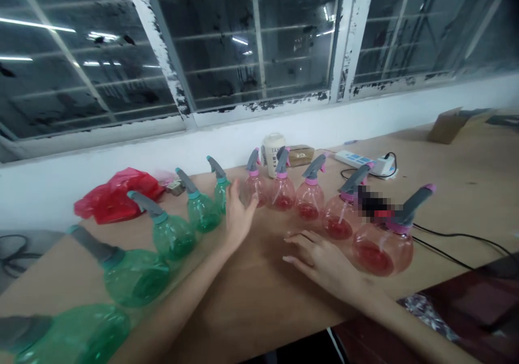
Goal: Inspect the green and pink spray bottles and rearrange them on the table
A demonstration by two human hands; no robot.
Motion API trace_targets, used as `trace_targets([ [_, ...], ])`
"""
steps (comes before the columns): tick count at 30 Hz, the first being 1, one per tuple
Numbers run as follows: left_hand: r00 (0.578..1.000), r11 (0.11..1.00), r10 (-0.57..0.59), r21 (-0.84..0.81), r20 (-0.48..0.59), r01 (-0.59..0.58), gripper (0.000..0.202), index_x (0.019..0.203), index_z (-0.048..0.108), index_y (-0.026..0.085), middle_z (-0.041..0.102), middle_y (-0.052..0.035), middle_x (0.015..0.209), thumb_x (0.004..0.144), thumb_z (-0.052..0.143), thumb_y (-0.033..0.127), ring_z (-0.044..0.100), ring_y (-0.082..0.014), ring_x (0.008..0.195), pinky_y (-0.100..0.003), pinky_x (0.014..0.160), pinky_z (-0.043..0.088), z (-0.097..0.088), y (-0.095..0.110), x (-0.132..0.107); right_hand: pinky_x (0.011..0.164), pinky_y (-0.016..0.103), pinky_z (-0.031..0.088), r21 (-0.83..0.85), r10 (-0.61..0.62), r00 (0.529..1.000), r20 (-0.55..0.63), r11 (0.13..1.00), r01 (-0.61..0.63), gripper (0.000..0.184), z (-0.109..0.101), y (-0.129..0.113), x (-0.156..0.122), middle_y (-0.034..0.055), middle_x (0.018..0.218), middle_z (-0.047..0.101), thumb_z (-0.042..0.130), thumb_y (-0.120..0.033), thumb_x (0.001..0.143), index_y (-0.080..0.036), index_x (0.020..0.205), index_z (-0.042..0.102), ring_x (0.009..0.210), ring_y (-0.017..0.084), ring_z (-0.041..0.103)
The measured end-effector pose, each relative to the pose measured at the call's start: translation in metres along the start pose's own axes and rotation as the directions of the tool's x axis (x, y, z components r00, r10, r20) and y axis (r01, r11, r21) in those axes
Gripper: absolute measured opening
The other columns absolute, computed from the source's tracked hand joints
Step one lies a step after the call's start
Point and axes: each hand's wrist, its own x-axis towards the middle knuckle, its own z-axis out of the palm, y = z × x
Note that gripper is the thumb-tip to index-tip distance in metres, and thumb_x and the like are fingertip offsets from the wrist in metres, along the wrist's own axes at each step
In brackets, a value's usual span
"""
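Green spray bottles stand in a row on the left, from a near bottle (81, 334) to the farthest green bottle (220, 191). Pink spray bottles curve along the right, from the farthest pink bottle (256, 183) to a large near one (383, 250). All have grey trigger heads. My left hand (239, 210) is upright between the two farthest bottles, thumb apart from the fingers, partly covering the green one; whether it touches either I cannot tell. My right hand (318, 258) hovers over the table near the pink bottles, fingers loosely spread and holding nothing.
Behind the bottles are a white cup (272, 150), a brown packet (302, 154) and a power strip (360, 162) with black cables. A red plastic bag (119, 196) lies at the left, a cardboard box (450, 125) at the far right. Windows line the wall.
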Motion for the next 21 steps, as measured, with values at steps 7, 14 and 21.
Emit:
trace_targets([
  [7,0.972,0.992,-0.068,0.121,0.225,0.041,0.042,0.123,0.048,0.018,0.057,-0.0113,0.123,0.084,0.056,0.031,0.052,-0.0256,0.115,-0.038,0.101,0.036,0.035,0.037,0.007,0.089,0.043,0.049,0.083,0.001,1.000,0.024,0.997,-0.003,0.028,-0.010,-0.026,-0.012,0.0068,0.111,0.062,0.053,-0.038,0.087,-0.024,0.110,0.059,0.103,0.024,0.059],
  [14,0.959,0.964,-0.173,0.236,0.223,0.119,0.045,0.120,0.048,0.010,0.060,-0.0218,0.113,0.080,0.059,0.029,0.057,-0.0348,0.106,-0.043,0.090,0.040,0.085,0.044,0.032,0.089,0.040,0.051,0.158,0.039,0.999,0.009,0.987,-0.040,0.030,-0.025,-0.029,-0.045,0.0056,0.113,0.062,0.056,-0.038,0.084,-0.027,0.112,0.057,0.103,0.023,0.060],
  [21,0.941,0.923,-0.212,0.371,0.264,0.104,0.037,0.105,0.058,0.010,0.062,-0.0223,0.107,0.081,0.060,0.037,0.058,-0.0352,0.105,-0.041,0.089,0.041,0.067,0.057,0.026,0.094,0.038,0.048,0.196,0.014,0.999,0.053,0.980,-0.024,0.028,-0.036,-0.034,-0.054,0.0032,0.114,0.061,0.056,-0.038,0.085,-0.028,0.111,0.057,0.107,0.021,0.058],
])
